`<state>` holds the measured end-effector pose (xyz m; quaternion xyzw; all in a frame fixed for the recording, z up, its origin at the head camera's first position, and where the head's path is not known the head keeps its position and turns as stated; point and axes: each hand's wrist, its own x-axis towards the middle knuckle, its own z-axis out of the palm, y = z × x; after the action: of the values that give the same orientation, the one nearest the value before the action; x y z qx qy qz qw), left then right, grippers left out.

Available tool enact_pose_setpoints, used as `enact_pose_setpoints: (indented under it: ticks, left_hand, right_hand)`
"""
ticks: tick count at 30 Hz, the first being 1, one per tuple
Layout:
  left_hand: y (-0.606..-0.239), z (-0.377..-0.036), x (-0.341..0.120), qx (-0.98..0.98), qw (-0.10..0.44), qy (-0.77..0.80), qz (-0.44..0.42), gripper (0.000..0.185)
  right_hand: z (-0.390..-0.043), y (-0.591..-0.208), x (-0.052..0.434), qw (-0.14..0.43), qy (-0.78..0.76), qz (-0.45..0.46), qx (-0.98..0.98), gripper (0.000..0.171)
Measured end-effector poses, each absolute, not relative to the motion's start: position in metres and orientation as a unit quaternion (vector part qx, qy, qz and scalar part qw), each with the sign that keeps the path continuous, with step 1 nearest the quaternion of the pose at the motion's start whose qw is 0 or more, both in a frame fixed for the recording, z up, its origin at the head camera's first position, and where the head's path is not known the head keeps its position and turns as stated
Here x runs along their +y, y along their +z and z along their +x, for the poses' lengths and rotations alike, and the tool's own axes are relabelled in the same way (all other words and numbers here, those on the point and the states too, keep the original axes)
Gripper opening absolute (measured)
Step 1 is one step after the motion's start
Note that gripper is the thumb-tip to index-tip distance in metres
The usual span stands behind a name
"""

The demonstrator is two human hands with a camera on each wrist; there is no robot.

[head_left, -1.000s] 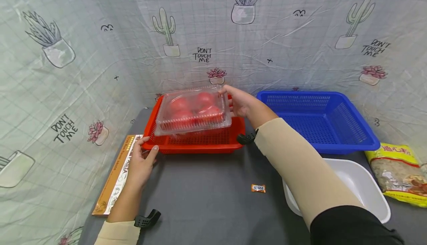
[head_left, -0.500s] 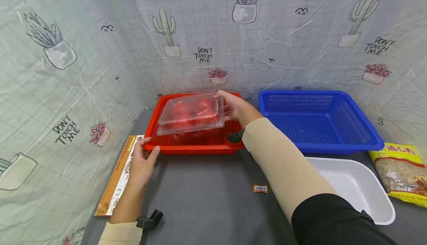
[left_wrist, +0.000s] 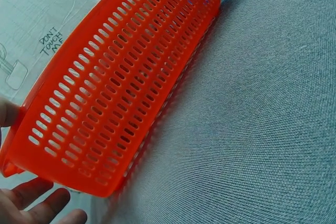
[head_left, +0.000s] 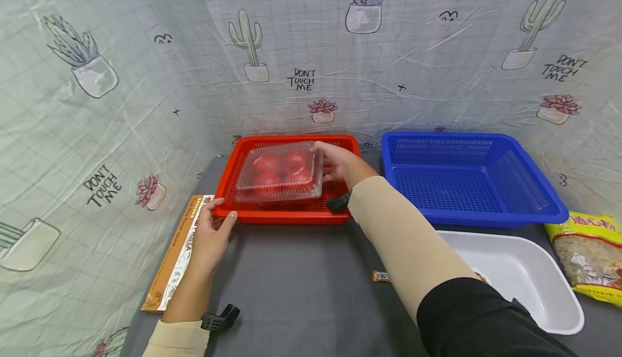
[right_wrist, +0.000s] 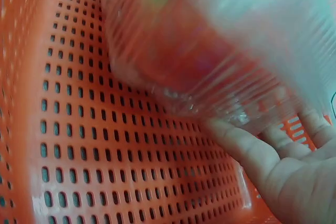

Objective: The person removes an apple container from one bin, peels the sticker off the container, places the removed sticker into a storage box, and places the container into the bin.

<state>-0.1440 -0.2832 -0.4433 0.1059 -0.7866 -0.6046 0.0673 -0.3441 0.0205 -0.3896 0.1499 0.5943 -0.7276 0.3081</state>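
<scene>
A clear plastic clamshell box of red tomatoes [head_left: 279,172] sits low inside the red perforated basket [head_left: 228,181] at the back of the grey table. My right hand [head_left: 335,162] grips the box's right end, thumb on top; in the right wrist view its fingers [right_wrist: 247,150] lie under the ribbed box [right_wrist: 210,66] above the basket floor [right_wrist: 105,156]. My left hand [head_left: 211,233] rests against the basket's near-left corner, thumb on the rim, fingers fairly straight. The left wrist view shows the basket's front wall [left_wrist: 121,93] and the fingertips [left_wrist: 42,203] at that corner.
A blue basket [head_left: 539,200] stands right of the red one. A white tub [head_left: 559,303] sits in front of it, with a yellow food bag [head_left: 590,251] at the far right. A flat pasta box [head_left: 172,254] lies left of my left hand. A small candy [head_left: 381,276] lies mid-table.
My right hand has lowered the tomato box from above the red basket's rim down into the basket. The left hand has stayed at the basket's corner.
</scene>
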Motion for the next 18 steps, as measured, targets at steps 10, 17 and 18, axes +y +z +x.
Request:
enact_pose_setpoints:
  ticks: [10, 17, 18]
  left_hand:
    - [-0.4451, -0.1449, -0.2833, -0.787, 0.063, -0.604, 0.105, 0.059]
    - [-0.4447, -0.1454, -0.2842, -0.789, 0.064, -0.602, 0.103, 0.060]
    - [-0.4447, -0.1457, -0.2843, -0.790, 0.064, -0.601, 0.102, 0.060]
  right_hand:
    - [-0.3468, -0.3941, 0.0210, 0.290, -0.760, 0.175, 0.555, 0.078]
    - [-0.3471, -0.3961, 0.0198, 0.300, -0.750, 0.171, 0.563, 0.075]
    - [-0.3469, -0.3959, 0.0199, 0.303, -0.746, 0.174, 0.567, 0.075]
